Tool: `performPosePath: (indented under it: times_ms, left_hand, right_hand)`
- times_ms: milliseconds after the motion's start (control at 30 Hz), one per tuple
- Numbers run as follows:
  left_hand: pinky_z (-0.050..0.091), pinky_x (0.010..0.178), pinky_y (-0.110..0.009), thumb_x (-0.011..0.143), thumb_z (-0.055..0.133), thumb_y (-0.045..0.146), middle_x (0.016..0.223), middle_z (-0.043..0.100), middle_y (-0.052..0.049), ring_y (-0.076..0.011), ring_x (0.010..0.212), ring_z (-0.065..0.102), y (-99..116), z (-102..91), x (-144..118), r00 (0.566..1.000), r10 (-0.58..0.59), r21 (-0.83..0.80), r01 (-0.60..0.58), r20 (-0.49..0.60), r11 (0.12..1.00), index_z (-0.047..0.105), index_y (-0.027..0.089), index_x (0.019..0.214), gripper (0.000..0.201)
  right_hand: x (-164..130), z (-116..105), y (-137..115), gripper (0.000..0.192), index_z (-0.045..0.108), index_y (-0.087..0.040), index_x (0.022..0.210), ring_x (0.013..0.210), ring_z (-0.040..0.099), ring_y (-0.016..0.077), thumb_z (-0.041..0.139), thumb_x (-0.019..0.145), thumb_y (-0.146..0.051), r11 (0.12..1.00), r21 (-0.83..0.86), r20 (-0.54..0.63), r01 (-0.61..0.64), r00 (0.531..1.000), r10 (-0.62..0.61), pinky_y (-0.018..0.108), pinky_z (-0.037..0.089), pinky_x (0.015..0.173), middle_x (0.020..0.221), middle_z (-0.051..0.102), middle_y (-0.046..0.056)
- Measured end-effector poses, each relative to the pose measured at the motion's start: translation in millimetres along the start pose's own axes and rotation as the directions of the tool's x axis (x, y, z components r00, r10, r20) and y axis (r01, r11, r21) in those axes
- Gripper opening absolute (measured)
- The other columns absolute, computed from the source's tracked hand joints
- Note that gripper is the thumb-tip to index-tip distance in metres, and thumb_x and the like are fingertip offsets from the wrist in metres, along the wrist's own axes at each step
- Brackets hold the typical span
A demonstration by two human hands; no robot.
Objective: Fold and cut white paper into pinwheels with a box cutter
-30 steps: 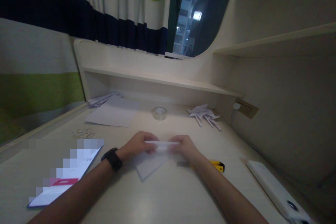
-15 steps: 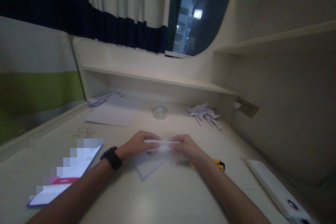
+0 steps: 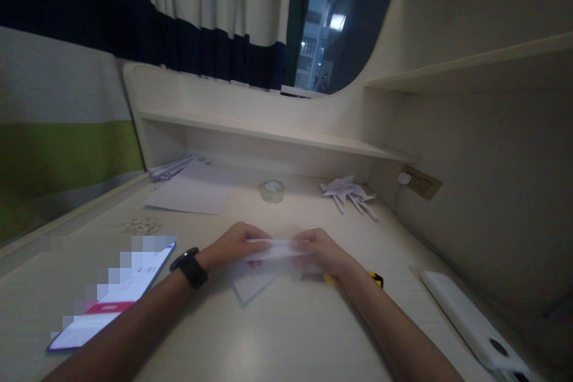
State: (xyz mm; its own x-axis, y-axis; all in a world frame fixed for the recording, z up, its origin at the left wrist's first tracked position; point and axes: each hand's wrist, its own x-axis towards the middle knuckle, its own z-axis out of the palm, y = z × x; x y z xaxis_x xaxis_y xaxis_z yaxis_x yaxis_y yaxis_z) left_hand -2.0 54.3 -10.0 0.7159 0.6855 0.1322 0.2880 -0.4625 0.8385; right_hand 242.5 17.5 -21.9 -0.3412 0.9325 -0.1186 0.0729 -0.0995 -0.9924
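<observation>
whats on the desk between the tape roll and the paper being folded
Nothing: in the head view, the desk is bare from the tape roll down to the folded paper, which the left hand and right hand pinch at either end.

Between the hands, the folded sheet (image 3: 257,274) looks like thin matt white paper. The worktop (image 3: 277,334) beneath is smooth pale laminate with a soft sheen. Beyond them, the tape roll (image 3: 272,190) is glossy clear plastic.

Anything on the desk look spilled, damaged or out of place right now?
Nothing stands out. The left hand and right hand pinch a narrow rolled white paper strip above a flat white paper piece. The clear tape roll sits flat, and the yellow utility knife lies beside the right forearm.
</observation>
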Motion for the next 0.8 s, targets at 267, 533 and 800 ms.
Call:
performPosePath:
  times_ms: [267,533,800]
  left_hand:
    - [0.045,0.051,-0.022,0.087,0.05,0.046,0.06,0.069,-0.006,-0.0159,0.054,0.063,2.9,-1.9,0.7,0.998,0.015,0.051,-0.012,-0.056,0.999,0.073,0.012,0.079,0.041]
    - [0.045,0.051,-0.024,0.077,0.064,0.036,0.063,0.069,-0.006,-0.0152,0.053,0.06,1.8,1.2,-0.2,0.989,-0.069,-0.129,0.051,-0.132,0.99,0.073,0.011,0.092,0.031]
    - [0.048,0.055,-0.025,0.071,0.07,0.032,0.066,0.069,-0.006,-0.0143,0.055,0.061,5.8,3.5,-0.8,0.988,-0.117,-0.25,0.088,-0.104,0.964,0.073,0.01,0.092,0.031]
  right_hand:
    - [4.6,-3.8,9.1,0.037,0.069,-0.009,0.075,0.045,0.057,0.0101,0.076,0.066,-0.044,0.996,0.084,-0.021,0.005,1.0,-0.003,0.02,0.044,0.044,0.057,0.065,0.004]
    - [2.1,1.0,3.8,0.041,0.071,-0.01,0.086,0.053,0.057,0.0105,0.079,0.061,-0.041,0.991,-0.059,-0.06,0.122,0.99,-0.126,0.022,0.045,0.051,0.066,0.066,0.003]
    - [2.7,2.1,3.5,0.042,0.071,-0.01,0.089,0.051,0.054,0.0101,0.078,0.062,-0.042,0.978,-0.15,-0.075,0.146,0.985,-0.159,0.023,0.043,0.051,0.064,0.065,0.002]
